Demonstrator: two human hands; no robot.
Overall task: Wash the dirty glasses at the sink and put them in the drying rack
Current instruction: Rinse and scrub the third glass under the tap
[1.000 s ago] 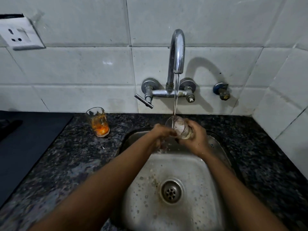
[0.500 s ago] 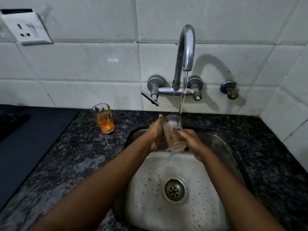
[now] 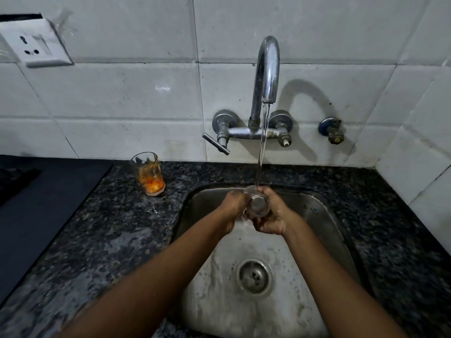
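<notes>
The glass [image 3: 258,203] lies tipped over the sink [image 3: 324,215], base toward us, so the tap's stream [image 3: 262,152] rinses it; our left hand [image 3: 233,206] and right hand [image 3: 271,215] curl fingers round it.

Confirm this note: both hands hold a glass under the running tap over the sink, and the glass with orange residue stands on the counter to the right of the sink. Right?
Not quite. The head view shows the glass with orange residue on the counter left of the sink, not right. The rest holds: left hand and right hand hold a glass under the running tap.
</notes>
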